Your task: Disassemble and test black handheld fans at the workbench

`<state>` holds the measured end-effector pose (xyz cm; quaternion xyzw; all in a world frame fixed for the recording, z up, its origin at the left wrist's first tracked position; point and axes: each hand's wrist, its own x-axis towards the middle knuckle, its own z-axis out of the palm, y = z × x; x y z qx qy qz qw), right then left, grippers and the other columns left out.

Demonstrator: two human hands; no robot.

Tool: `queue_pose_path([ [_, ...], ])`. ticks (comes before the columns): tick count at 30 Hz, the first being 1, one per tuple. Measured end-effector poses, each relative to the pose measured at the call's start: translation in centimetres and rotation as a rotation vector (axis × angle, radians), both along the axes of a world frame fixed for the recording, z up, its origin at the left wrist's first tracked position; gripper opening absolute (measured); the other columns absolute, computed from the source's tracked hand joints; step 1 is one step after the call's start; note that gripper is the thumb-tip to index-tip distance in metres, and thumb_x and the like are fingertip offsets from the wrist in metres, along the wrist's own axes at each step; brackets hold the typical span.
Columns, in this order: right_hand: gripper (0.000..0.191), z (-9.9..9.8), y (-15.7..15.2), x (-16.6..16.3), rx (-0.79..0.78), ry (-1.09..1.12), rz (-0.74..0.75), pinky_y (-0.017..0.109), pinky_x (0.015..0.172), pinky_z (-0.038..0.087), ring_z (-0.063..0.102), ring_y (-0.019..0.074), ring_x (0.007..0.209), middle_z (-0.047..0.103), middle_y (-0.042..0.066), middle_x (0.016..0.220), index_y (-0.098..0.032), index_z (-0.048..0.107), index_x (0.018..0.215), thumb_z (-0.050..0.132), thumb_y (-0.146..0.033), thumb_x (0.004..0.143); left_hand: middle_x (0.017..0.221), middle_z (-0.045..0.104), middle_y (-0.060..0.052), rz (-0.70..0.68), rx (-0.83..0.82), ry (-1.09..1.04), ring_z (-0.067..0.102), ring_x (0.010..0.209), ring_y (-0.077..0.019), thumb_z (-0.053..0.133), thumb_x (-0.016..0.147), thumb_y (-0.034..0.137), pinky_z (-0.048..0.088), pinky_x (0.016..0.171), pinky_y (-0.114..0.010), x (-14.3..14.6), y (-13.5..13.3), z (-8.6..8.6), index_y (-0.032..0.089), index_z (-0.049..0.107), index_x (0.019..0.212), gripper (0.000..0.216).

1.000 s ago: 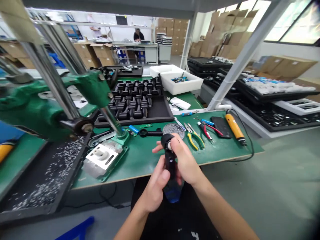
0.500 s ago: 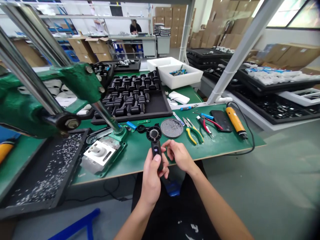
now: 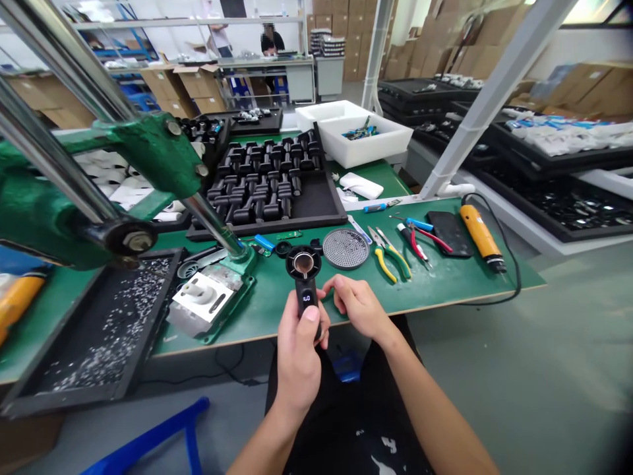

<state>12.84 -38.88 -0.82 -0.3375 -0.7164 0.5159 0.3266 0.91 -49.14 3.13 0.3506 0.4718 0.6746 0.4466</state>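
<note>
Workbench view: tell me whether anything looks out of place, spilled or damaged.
The black tray at the left end of the green bench stands out: loose silvery bits lie scattered across it, unsorted, unlike the neat rows of black parts farther along.

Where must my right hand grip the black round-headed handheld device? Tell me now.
Take the round black head of the black handheld device from the right side with your right hand. Your left hand wraps the slim handle, so the wider head, held upright, is the free part.
</note>
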Motion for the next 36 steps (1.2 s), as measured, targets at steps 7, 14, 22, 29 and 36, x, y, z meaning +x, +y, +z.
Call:
queue_pose_path([
  [7, 0.053, -0.05, 0.02, -0.05, -0.001, -0.008, -0.01, 0.027, 0.06, 0.037, 0.05, 0.012, 0.056, 0.052, -0.005, 0.06, -0.02, 0.071, 0.096, 0.035, -0.056, 0.112, 0.068, 0.043, 0.005, 0.005, -0.002, 0.008, 0.035, 0.058, -0.0099, 0.051, 0.107, 0.042, 0.034, 0.054, -0.025, 0.34, -0.23, 0.25, 0.02, 0.063, 0.112, 0.026],
  [14, 0.053, -0.05, -0.06, 0.02, -0.004, -0.021, -0.009, 0.028, 0.06, 0.037, 0.05, 0.0126, 0.056, 0.052, -0.004, 0.06, -0.02, 0.071, 0.096, 0.035, -0.057, 0.112, 0.069, 0.044, 0.004, 0.009, -0.002, -0.023, 0.035, 0.059, -0.0107, 0.052, 0.105, 0.042, 0.035, 0.054, -0.025, 0.46, -0.48, 0.45, 0.02, 0.064, 0.113, 0.027],
  [22, 0.053, -0.07, -0.06, 0.02, 0.011, -0.047, -0.009, 0.028, 0.061, 0.037, 0.049, 0.0127, 0.057, 0.052, -0.004, 0.061, -0.021, 0.071, 0.096, 0.035, -0.057, 0.112, 0.07, 0.045, 0.004, -0.013, 0.023, -0.053, 0.035, 0.059, -0.011, 0.054, 0.1, 0.043, 0.035, 0.054, -0.025, 0.55, -0.66, 0.39, 0.02, 0.064, 0.115, 0.03],
  [29, 0.052, -0.06, 0.0, -0.04, 0.075, -0.084, -0.017, 0.029, 0.062, 0.033, 0.048, 0.0135, 0.06, 0.051, -0.004, 0.062, -0.021, 0.072, 0.096, 0.036, -0.055, 0.112, 0.067, 0.043, 0.004, 0.017, -0.028, -0.026, 0.033, 0.06, -0.0123, 0.052, 0.102, 0.043, 0.034, 0.058, -0.027, 0.49, -0.38, 0.26, 0.02, 0.064, 0.107, 0.027],
  [36, 0.05, 0.22, -0.07, -0.18, 0.085, -0.074, -0.008, 0.029, 0.065, 0.035, 0.051, 0.0142, 0.064, 0.055, -0.003, 0.066, -0.021, 0.07, 0.094, 0.038, -0.054, 0.112, 0.065, 0.042, 0.004, 0.018, -0.033, -0.023, 0.033, 0.059, -0.0123, 0.053, 0.101, 0.045, 0.034, 0.056, -0.026, 0.68, -0.28, 0.05, 0.019, 0.064, 0.106, 0.028],
])
